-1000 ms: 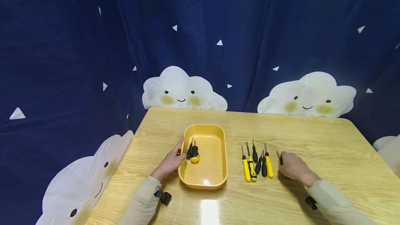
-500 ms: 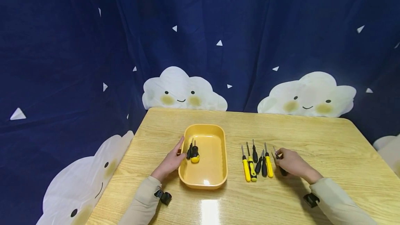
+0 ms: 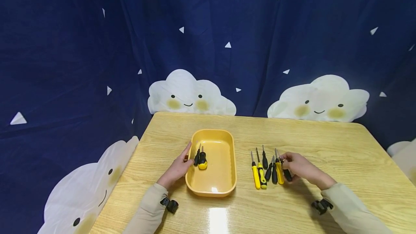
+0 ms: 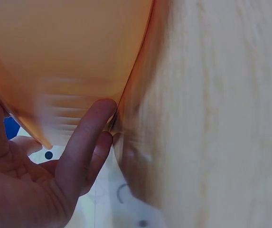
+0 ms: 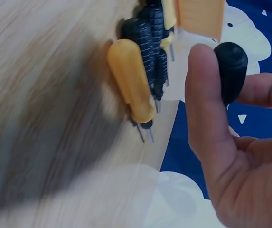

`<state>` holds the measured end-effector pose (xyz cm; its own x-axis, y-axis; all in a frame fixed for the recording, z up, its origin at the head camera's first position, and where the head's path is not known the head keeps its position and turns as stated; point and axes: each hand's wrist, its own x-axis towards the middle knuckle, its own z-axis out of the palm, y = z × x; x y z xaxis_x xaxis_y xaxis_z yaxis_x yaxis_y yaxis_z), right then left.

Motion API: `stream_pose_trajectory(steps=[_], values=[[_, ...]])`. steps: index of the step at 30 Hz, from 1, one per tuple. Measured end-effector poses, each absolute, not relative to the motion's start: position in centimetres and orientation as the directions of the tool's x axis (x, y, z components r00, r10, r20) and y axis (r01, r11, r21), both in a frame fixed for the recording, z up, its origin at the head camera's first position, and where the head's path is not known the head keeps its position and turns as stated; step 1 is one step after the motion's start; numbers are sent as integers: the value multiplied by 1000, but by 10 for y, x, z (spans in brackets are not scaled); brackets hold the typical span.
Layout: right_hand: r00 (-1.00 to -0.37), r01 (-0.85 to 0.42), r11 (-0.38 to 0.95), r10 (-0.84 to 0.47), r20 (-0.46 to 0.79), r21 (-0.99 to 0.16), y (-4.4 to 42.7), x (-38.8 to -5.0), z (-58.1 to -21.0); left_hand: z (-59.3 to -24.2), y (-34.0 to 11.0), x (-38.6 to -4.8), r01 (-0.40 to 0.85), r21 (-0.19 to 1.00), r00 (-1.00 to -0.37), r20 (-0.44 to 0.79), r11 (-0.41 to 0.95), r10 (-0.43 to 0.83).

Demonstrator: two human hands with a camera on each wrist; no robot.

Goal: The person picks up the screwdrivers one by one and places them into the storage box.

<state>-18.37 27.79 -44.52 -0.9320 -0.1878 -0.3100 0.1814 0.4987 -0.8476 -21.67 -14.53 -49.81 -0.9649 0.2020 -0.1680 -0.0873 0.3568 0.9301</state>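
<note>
My left hand [image 3: 177,170] holds the left wall of a yellow-orange plastic tray [image 3: 218,180]. Its thumb goes over the rim, and fingers [image 4: 86,140] touch the outside wall. Inside the tray, by that wall, lie a small black screwdriver [image 3: 196,157] and a stubby black-and-yellow screwdriver [image 3: 203,160]. Between thumb and fingers, my right hand [image 3: 303,168] pinches a black-handled screwdriver [image 5: 232,69]. That handle is just right of a yellow-handled screwdriver [image 3: 280,173], the rightmost of the row on the table; whether the two touch I cannot tell.
Left along the row are several more screwdrivers, among them a yellow one [image 3: 256,176], a black-and-yellow one [image 3: 262,177] and a black one [image 3: 265,162]. All lie on a wooden table [image 3: 334,147]. A dark blue curtain [image 3: 208,46] with clouds hangs behind.
My right hand has moved left with the black screwdriver, bringing it up beside the yellow-handled one in the row. My left hand and the tray have stayed put.
</note>
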Motion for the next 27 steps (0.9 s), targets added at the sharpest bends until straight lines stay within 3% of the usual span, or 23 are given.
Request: stream_pose_trajectory(steps=[17, 27], values=[[-912, 196, 376, -269, -309, -906, 254, -194, -424, -500, -146, -218, -84, 938, -962, -164, 336, 217], [-917, 167, 337, -292, -271, -927, 229, -202, -412, -498, -145, -216, -66, 918, -968, -154, 391, 199]])
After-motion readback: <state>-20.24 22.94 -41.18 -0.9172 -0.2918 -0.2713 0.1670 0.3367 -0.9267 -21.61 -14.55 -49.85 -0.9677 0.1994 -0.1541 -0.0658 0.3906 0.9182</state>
